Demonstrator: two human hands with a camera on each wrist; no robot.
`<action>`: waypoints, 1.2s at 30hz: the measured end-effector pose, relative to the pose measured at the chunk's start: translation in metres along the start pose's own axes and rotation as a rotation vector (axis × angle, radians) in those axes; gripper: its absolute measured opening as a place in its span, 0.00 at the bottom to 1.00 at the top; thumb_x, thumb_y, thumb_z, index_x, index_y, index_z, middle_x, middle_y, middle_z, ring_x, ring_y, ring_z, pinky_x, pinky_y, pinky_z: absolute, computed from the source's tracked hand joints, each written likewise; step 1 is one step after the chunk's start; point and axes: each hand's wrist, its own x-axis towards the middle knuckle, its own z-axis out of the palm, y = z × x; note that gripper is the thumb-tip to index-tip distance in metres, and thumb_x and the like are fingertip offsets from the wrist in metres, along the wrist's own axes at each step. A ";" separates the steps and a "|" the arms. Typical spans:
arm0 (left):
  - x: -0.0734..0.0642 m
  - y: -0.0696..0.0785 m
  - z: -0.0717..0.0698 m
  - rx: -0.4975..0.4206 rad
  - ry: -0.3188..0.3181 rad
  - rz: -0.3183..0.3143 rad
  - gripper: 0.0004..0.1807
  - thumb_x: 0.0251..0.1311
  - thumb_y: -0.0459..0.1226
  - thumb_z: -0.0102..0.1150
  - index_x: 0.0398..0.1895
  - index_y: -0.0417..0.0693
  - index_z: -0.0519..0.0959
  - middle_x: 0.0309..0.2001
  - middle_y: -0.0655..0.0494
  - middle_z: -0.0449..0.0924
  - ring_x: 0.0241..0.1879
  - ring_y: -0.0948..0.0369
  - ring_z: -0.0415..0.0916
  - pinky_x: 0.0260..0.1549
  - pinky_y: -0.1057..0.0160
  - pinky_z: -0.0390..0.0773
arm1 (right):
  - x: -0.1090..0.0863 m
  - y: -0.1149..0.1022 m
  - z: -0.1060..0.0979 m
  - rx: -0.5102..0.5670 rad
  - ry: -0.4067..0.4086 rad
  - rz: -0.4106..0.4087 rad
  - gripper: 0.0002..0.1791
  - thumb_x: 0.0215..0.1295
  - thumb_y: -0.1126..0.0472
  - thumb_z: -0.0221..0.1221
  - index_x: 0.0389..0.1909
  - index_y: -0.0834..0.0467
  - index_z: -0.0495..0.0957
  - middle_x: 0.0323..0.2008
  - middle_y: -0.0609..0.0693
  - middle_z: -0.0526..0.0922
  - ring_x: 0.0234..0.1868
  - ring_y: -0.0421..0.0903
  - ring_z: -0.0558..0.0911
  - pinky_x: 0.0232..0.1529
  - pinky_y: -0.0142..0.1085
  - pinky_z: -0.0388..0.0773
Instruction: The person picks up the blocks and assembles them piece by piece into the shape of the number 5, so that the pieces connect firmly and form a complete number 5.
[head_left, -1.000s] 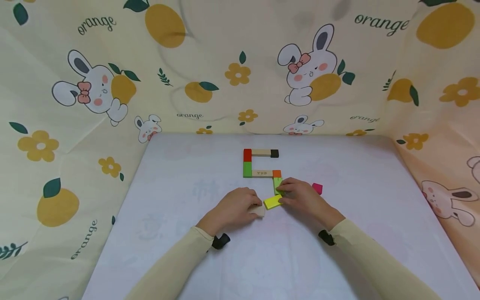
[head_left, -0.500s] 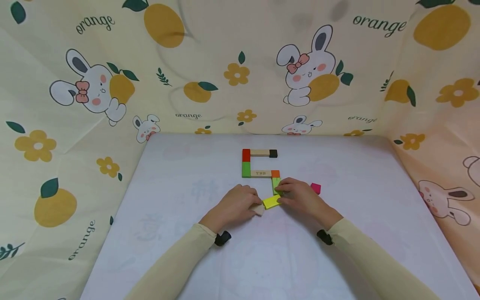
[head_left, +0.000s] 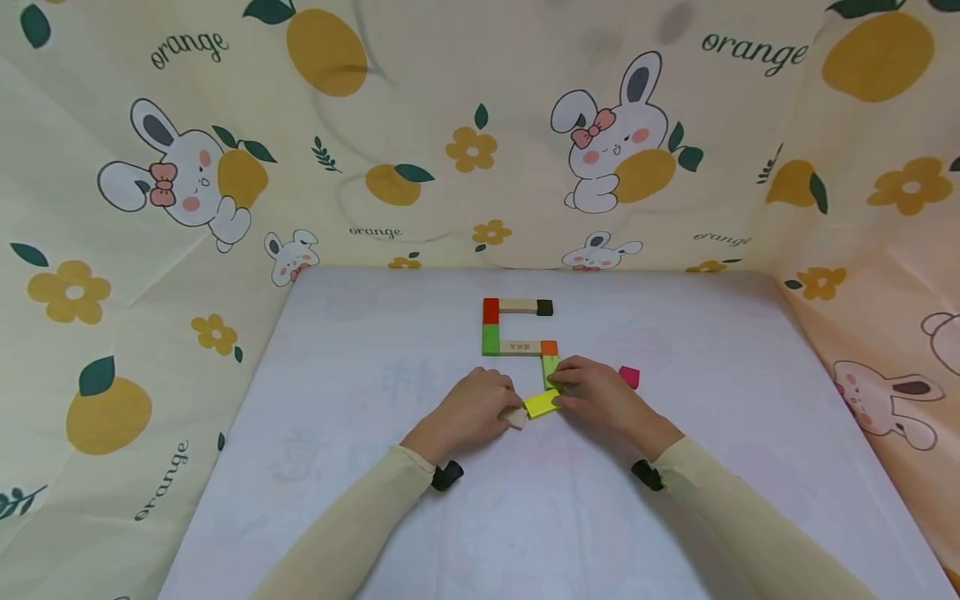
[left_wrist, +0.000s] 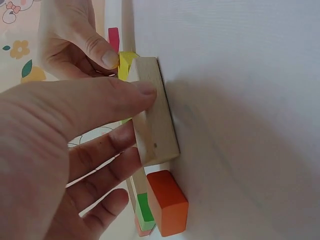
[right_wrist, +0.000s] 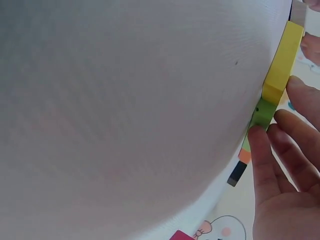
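My left hand (head_left: 472, 408) pinches a plain wooden block (left_wrist: 154, 110), thumb along its near side and fingers behind it. In the head view this block sits at the left end of a yellow block (head_left: 542, 404), mostly hidden by the hand. Fingers of my right hand (head_left: 603, 396) grip a green block (right_wrist: 263, 114) where it meets the yellow one, the thumb touching the yellow block's right end. Below the wooden block in the left wrist view lies an orange block (left_wrist: 167, 202), hidden from the head view by the left hand.
Farther back on the white table (head_left: 360, 500), a row of blocks bends round: a black block (head_left: 545, 307), a red block (head_left: 491, 311), another green block (head_left: 491, 340), a lettered wooden block (head_left: 519, 347) and a small orange block (head_left: 549, 347). A pink block (head_left: 629, 377) lies beyond the right hand.
My left hand has moved slightly right, bringing the wooden block closer to the yellow block and turning it a little. The right hand stays at the green and yellow blocks.
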 end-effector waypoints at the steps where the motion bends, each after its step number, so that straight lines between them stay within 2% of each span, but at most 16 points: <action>1: 0.000 0.000 0.000 0.008 0.000 -0.003 0.13 0.67 0.38 0.74 0.54 0.57 0.93 0.48 0.62 0.87 0.49 0.60 0.80 0.53 0.60 0.75 | 0.000 0.000 0.000 -0.003 -0.002 -0.001 0.24 0.65 0.59 0.78 0.61 0.58 0.88 0.58 0.51 0.84 0.60 0.53 0.82 0.61 0.50 0.82; 8: 0.002 -0.001 0.000 0.042 -0.007 -0.026 0.14 0.67 0.39 0.74 0.55 0.57 0.93 0.49 0.62 0.87 0.51 0.60 0.80 0.57 0.57 0.73 | 0.001 0.001 0.001 -0.025 -0.016 0.008 0.25 0.65 0.58 0.78 0.62 0.56 0.88 0.59 0.50 0.84 0.61 0.52 0.81 0.62 0.49 0.82; 17: 0.001 -0.001 0.000 0.062 -0.003 -0.024 0.14 0.67 0.40 0.74 0.55 0.59 0.93 0.49 0.63 0.88 0.52 0.61 0.81 0.60 0.56 0.71 | 0.001 0.001 0.000 -0.033 -0.013 -0.005 0.25 0.65 0.58 0.78 0.62 0.57 0.88 0.59 0.50 0.84 0.61 0.53 0.82 0.61 0.50 0.83; 28: 0.001 0.001 -0.002 0.059 -0.019 -0.036 0.14 0.68 0.40 0.75 0.55 0.58 0.92 0.49 0.62 0.87 0.53 0.61 0.81 0.62 0.56 0.70 | 0.001 0.002 0.002 -0.036 -0.007 -0.012 0.24 0.65 0.58 0.78 0.61 0.57 0.88 0.59 0.51 0.84 0.61 0.53 0.82 0.61 0.50 0.83; 36: 0.002 -0.001 0.000 0.047 -0.024 -0.042 0.15 0.68 0.40 0.74 0.56 0.57 0.92 0.50 0.62 0.87 0.54 0.61 0.81 0.62 0.56 0.70 | 0.001 0.000 0.001 -0.009 -0.008 0.013 0.24 0.65 0.58 0.78 0.61 0.56 0.88 0.60 0.50 0.83 0.61 0.53 0.82 0.61 0.49 0.83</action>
